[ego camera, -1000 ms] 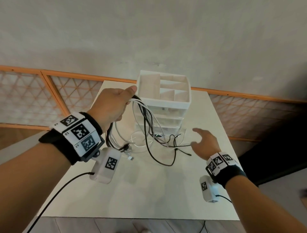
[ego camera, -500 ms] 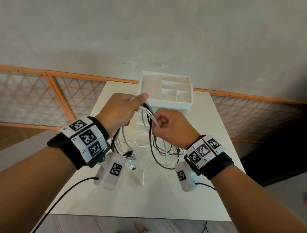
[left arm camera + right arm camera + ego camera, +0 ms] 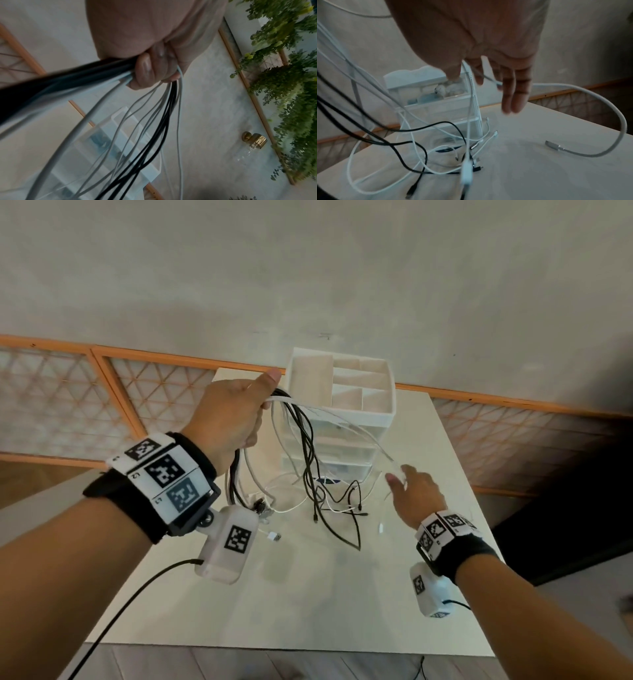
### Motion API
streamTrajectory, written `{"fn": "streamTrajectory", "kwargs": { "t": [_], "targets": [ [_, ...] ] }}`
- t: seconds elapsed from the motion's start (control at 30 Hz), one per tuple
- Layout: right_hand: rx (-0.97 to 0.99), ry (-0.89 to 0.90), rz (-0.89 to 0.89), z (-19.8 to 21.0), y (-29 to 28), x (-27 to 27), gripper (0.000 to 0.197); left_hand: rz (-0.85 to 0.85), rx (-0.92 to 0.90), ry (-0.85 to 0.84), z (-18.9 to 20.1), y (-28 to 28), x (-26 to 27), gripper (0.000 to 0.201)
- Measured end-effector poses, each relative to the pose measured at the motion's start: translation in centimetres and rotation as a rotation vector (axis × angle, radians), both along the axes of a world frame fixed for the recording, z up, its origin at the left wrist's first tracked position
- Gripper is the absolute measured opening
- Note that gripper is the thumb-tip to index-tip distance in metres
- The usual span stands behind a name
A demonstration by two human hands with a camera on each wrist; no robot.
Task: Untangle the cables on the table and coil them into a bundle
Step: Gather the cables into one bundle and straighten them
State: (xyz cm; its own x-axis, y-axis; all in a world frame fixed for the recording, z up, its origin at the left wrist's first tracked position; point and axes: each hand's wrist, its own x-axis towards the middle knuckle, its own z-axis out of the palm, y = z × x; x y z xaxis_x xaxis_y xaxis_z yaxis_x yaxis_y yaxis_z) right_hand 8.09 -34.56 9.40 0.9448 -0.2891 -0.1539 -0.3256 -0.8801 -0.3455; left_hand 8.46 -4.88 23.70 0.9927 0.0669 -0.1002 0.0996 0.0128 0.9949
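Cables (image 3: 308,446), black and white, hang tangled from clenched left hand (image 3: 233,412); right hand (image 3: 416,491) spread.

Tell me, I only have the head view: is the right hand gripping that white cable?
Observer: No. On the right wrist view the right hand has straight fingers; the white cable just runs across them.
Operator: Where is its free end?
Observer: It loops out to the side, and its plug lies on the table, apart from the tangle.
Operator: And the left hand?
Observer: The left wrist view shows the left hand with its fingers curled round the black and white cables together.
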Motion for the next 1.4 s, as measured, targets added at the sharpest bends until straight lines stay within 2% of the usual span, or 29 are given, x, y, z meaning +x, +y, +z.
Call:
{"fn": "streamTrajectory", "kwargs": {
  "t": [0.07, 0.1, 0.17, 0.27, 0.33, 0.37, 0.43, 0.5, 0.57, 0.6, 0.7, 0.77, 0.87, 0.93, 1.0, 1.03, 1.07, 1.1, 1.17, 1.2, 1.27, 1.3, 1.33, 1.4],
  "targets": [
    [-0.075, 0.206, 0.123, -0.2, 0.3, -0.6, 0.059, -0.014, 0.010, 0.018, -0.2, -0.3, -0.1, 0.043],
    [-0.050, 0.214, 0.185, 0.2, 0.7, -0.7, 0.066, -0.025, 0.021, 0.022, -0.2, -0.5, -0.1, 0.044],
    [0.142, 0.028, 0.301, 2.0, 2.2, -0.9, 0.066, -0.060, 0.058, 0.036, -0.3, -0.8, -0.3, 0.044],
    [0.510, -0.355, 0.394, 6.3, 6.3, -1.1, 0.034, -0.154, 0.132, 0.069, -0.3, -1.7, -0.7, 0.045],
    [0.603, -0.484, 0.441, 8.3, 8.7, -1.0, 0.011, -0.240, 0.173, 0.084, -0.2, -2.2, -0.9, 0.046],
    [0.613, -0.493, 0.469, 8.6, 9.2, -0.8, 0.006, -0.275, 0.182, 0.082, -0.1, -2.3, -1.0, 0.040],
    [0.551, -0.423, 0.527, 7.9, 9.3, -0.3, 0.016, -0.332, 0.172, 0.059, 0.3, -2.2, -1.4, 0.029],
    [0.367, -0.266, 0.522, 5.9, 8.4, 0.3, 0.023, -0.380, 0.139, 0.021, 1.0, -1.9, -1.8, 0.024],
    [0.149, -0.109, 0.468, 2.8, 7.0, 0.6, 0.024, -0.408, 0.036, -0.045, 2.0, -1.5, -2.1, 0.032],
    [0.067, -0.038, 0.414, 1.1, 6.1, 0.6, 0.027, -0.411, -0.032, -0.080, 2.6, -1.3, -2.1, 0.033],
    [0.003, 0.115, 0.102, -2.3, 3.2, 0.3, 0.029, -0.377, -0.157, -0.169, 4.0, -0.4, -1.7, 0.034],
    [-0.023, 0.096, 0.003, -2.6, 1.6, 0.5, 0.024, -0.322, -0.168, -0.169, 4.0, 0.3, -1.3, 0.034],
    [0.087, -0.154, -0.076, -1.1, -0.4, 1.6, 0.030, -0.276, -0.095, -0.134, 2.8, 0.5, -0.9, 0.037],
    [0.146, -0.212, -0.014, 0.5, -1.4, 1.9, 0.043, -0.247, -0.049, -0.113, 2.0, 0.2, -0.9, 0.037],
    [0.052, 0.022, 0.155, 1.1, -1.9, 1.5, 0.070, -0.211, -0.043, -0.086, 1.6, -0.1, -0.9, 0.036],
    [-0.002, 0.117, 0.213, 1.3, -1.8, 1.3, 0.077, -0.189, -0.031, -0.070, 1.5, -0.3, -0.8, 0.041],
    [-0.015, 0.141, 0.237, 2.0, -1.4, 0.9, 0.072, -0.166, -0.003, -0.057, 1.5, -0.5, -0.8, 0.047],
    [0.023, 0.083, 0.233, 3.0, -0.8, 0.7, 0.058, -0.146, 0.033, -0.050, 1.5, -0.6, -0.7, 0.050],
    [0.177, -0.160, 0.233, 6.2, 1.2, 0.2, 0.027, -0.136, 0.096, -0.043, 1.5, -0.9, -0.6, 0.054],
    [0.300, -0.271, 0.273, 8.2, 2.7, -0.2, 0.025, -0.145, 0.118, -0.039, 1.5, -1.0, -0.5, 0.055],
    [0.507, -0.379, 0.427, 11.8, 5.8, -0.9, 0.047, -0.184, 0.153, -0.033, 1.5, -1.7, -0.6, 0.056],
    [0.504, -0.411, 0.488, 13.0, 7.4, -1.1, 0.054, -0.212, 0.177, -0.034, 1.6, -2.1, -0.7, 0.055],
    [0.448, -0.475, 0.535, 13.5, 9.0, -1.2, 0.050, -0.241, 0.205, -0.040, 1.6, -2.5, -0.8, 0.054],
    [0.318, -0.638, 0.528, 12.7, 11.2, -0.9, 0.017, -0.282, 0.263, -0.064, 1.8, -3.0, -1.2, 0.053]
  ]
}}
